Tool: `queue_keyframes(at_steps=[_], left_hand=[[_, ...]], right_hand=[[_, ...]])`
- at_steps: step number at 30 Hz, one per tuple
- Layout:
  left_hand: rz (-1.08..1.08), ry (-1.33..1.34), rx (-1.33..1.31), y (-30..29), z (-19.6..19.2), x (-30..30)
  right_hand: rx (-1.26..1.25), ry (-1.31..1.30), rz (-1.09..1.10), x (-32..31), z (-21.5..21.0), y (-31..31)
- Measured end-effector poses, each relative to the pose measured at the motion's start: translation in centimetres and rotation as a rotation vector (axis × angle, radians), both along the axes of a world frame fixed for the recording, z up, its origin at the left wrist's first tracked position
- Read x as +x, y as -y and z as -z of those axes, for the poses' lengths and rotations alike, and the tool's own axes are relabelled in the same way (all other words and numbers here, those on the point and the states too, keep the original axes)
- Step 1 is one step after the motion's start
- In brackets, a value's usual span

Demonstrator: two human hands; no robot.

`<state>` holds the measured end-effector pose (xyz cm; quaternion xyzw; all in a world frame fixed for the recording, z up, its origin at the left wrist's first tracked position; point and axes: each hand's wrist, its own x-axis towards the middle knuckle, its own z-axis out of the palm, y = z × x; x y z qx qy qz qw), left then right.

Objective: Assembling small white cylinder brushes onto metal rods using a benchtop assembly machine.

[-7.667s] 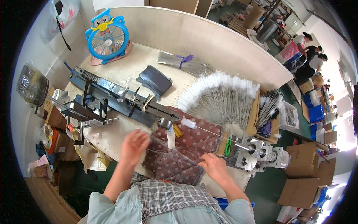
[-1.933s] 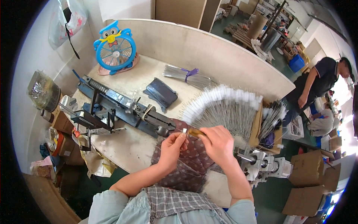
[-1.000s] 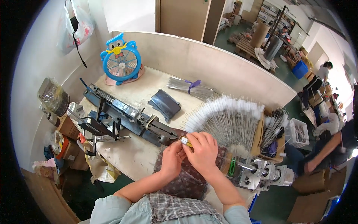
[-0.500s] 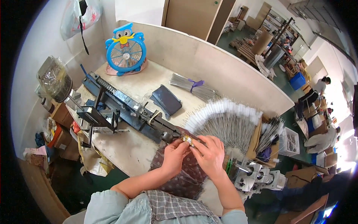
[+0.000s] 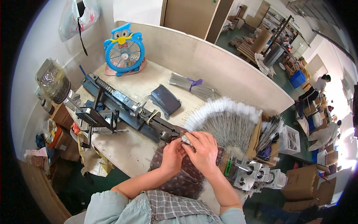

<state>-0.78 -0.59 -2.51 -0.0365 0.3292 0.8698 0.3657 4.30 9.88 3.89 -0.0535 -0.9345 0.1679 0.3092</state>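
My left hand (image 5: 173, 155) and my right hand (image 5: 203, 151) meet at the near end of a long dark metal bench fixture (image 5: 128, 108). Both are closed, with fingertips pinched round a small whitish piece (image 5: 185, 139) at the fixture's tip. Fingers cover most of that piece, so its kind does not show. Below the hands a brown dotted cloth (image 5: 177, 179) drapes over the table edge and my lap. Just beyond my right hand spreads a fan-shaped pile of thin wire-stemmed brushes (image 5: 233, 128) with white tips.
A motorised metal machine (image 5: 257, 177) stands to the right, beside a green-handled tool (image 5: 228, 168). A dark pouch (image 5: 166, 100), a tied wire bundle (image 5: 192, 85) and a blue fan (image 5: 125, 54) lie farther back. A black-framed device (image 5: 97, 115) sits left.
My right hand has shifted slightly left and up, closer to the fixture's tip. The golden part seen between the fingers is now largely covered. At lower right, a person has moved away from some cardboard boxes.
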Motion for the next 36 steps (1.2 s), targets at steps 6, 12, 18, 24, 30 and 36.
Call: queue_keyframes(at_steps=[6, 12, 18, 24, 30, 36], left_hand=[[-0.027, 0.045, -0.022, -0.4, -1.1, 0.1], [-0.036, -0.010, -0.062, -0.3, -1.3, 0.3], [-0.048, 0.021, -0.044, -0.5, -1.6, 0.2], [-0.047, 0.000, -0.054, -0.7, -2.1, 0.4], [-0.039, -0.002, -0.094, -0.6, -2.9, 0.2], [-0.031, 0.037, -0.034, 0.3, -3.0, 0.3]], right_hand=[[0.042, -0.021, 0.108, 0.4, 0.2, 0.0], [0.076, 0.035, 0.086, 1.6, 0.4, -0.5], [0.057, 0.030, 0.061, 1.5, 0.7, -1.0], [0.056, -0.024, 0.070, 1.4, 1.0, -1.1], [0.043, -0.024, 0.066, 2.1, -0.7, -0.9], [0.048, 0.133, 0.094, 3.6, -0.3, -1.4]])
